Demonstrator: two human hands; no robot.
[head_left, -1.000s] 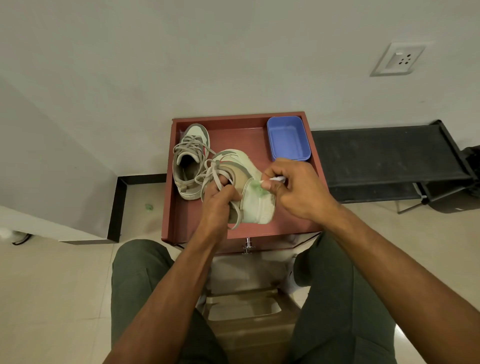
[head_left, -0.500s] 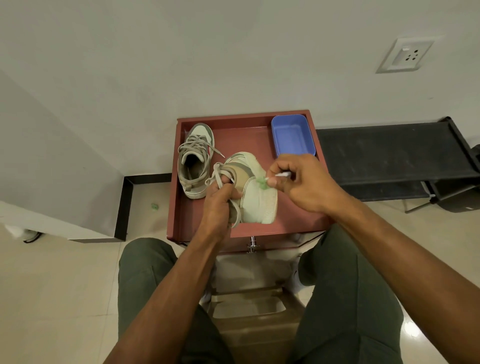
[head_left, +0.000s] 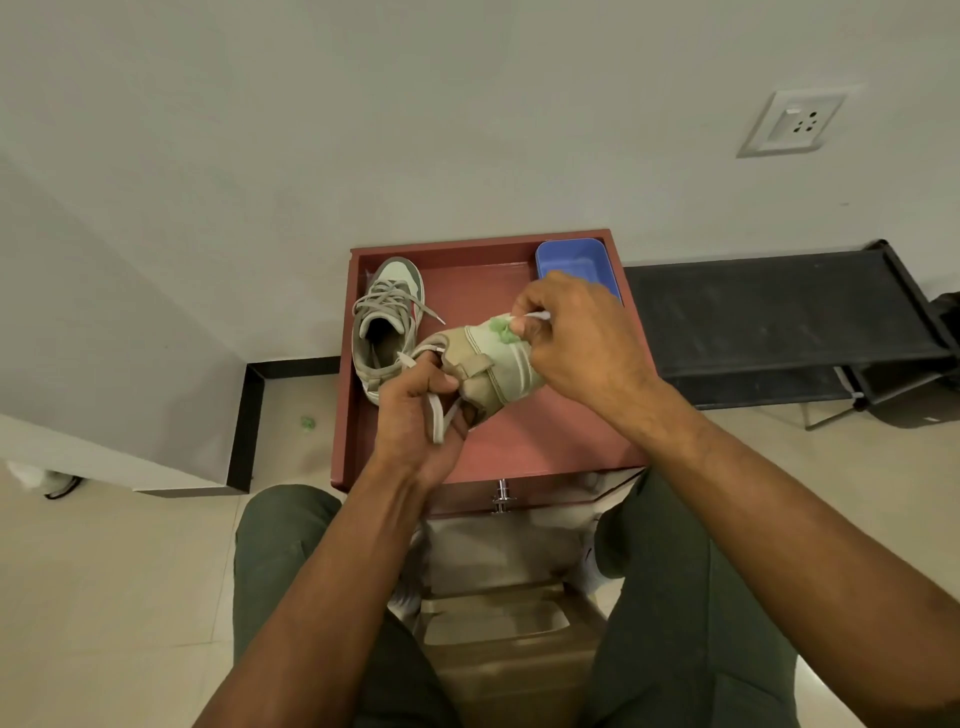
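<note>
Head view, cream-and-tan sneaker (head_left: 498, 366) tipped on its side, green smear (head_left: 500, 332) on upper, left hand (head_left: 421, 415) clamped round its collar end, right hand (head_left: 576, 343) pinching white stick (head_left: 537, 315) at smear

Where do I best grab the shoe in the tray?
Grab the shoe by its heel collar, from above. It stands upright on its sole in the tray, toe to the wall, so the opening faces up: fingers go inside, thumb behind the heel. The left hand, holding the other shoe, crowds that heel, and the laces lie loose, likely a poor hold.
</note>
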